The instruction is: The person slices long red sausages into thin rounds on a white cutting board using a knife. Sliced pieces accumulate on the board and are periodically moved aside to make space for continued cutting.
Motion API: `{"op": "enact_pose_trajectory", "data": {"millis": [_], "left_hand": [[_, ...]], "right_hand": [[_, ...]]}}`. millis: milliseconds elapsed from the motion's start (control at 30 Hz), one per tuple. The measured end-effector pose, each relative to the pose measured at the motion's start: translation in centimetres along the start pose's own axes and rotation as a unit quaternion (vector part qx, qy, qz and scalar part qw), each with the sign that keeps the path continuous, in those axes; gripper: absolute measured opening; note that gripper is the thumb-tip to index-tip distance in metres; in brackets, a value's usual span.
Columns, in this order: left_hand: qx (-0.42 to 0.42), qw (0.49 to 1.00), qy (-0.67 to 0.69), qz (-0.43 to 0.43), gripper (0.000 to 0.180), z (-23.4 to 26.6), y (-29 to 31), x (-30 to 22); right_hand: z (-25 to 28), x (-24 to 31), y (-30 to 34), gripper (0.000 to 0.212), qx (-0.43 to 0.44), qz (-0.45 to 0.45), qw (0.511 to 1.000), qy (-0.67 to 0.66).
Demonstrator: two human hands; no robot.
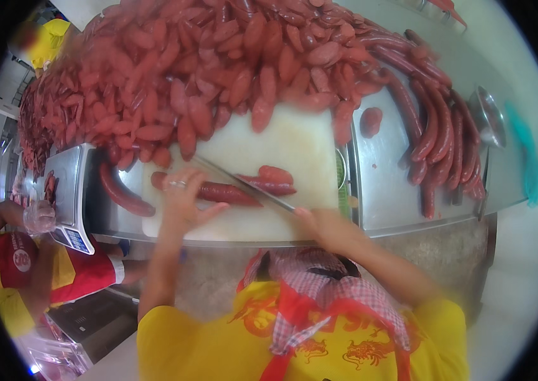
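Note:
On a white cutting board (237, 223) lie two long red sausages side by side, the nearer sausage (227, 193) and a farther one (265, 184) partly hidden by the blade. My left hand (183, 193) rests over their left part, a ring on one finger, thumb stretched out and fingers on the sausages. My right hand (316, 223) is closed round the handle of a long knife (243, 183), whose blade slants across both sausages toward the far left. A short sausage piece (275, 173) lies beyond the blade. Whether the blade has cut in cannot be seen.
A large heap of sliced sausage (218, 70) covers the far side. Whole sausages (440, 140) lie right on a metal tray (386, 184), near a metal bowl (490, 117). A curved sausage (123, 190) and a scale (72, 190) are left, beside a co-worker's gloved hand (39, 217).

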State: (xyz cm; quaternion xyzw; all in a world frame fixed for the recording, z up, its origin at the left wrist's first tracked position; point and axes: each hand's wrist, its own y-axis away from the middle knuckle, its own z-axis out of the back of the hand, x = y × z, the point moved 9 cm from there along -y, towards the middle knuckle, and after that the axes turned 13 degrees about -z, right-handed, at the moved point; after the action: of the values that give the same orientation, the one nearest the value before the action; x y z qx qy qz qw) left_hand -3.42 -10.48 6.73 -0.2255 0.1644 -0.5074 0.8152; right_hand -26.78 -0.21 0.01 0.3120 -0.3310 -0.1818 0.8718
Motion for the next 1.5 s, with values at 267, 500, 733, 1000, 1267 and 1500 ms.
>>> {"op": "enact_pose_trajectory", "data": {"millis": [267,500,733,1000,1267,1500], "left_hand": [[0.049,0.999,0.003,0.017,0.064,-4.1,-1.5,-4.0],[-0.035,0.991,0.117,-0.058,0.032,-4.1,-4.0,-8.1],[-0.074,0.988,0.131,-0.030,0.029,-4.4,-3.7,-8.0],[-0.070,0.989,0.128,-0.027,0.032,-4.3,-3.6,-8.2],[-0.073,0.993,0.090,-0.020,0.031,-3.0,-2.5,-6.2],[-0.083,0.989,0.123,0.024,0.031,-3.8,-2.0,-5.5]], "right_hand": [[3.7,-5.9,4.1,0.066,-0.025,-0.067,0.996,-0.049],[5.6,-8.6,10.1,0.052,-0.081,-0.035,0.996,-0.010],[5.6,-11.8,13.8,0.054,-0.022,-0.133,0.985,0.105],[0.4,-2.3,1.9,0.056,-0.090,0.032,0.993,0.067],[3.2,-6.2,8.8,0.051,-0.054,-0.001,0.998,-0.025],[3.4,-6.7,11.0,0.053,-0.080,-0.058,0.994,0.038]]}}
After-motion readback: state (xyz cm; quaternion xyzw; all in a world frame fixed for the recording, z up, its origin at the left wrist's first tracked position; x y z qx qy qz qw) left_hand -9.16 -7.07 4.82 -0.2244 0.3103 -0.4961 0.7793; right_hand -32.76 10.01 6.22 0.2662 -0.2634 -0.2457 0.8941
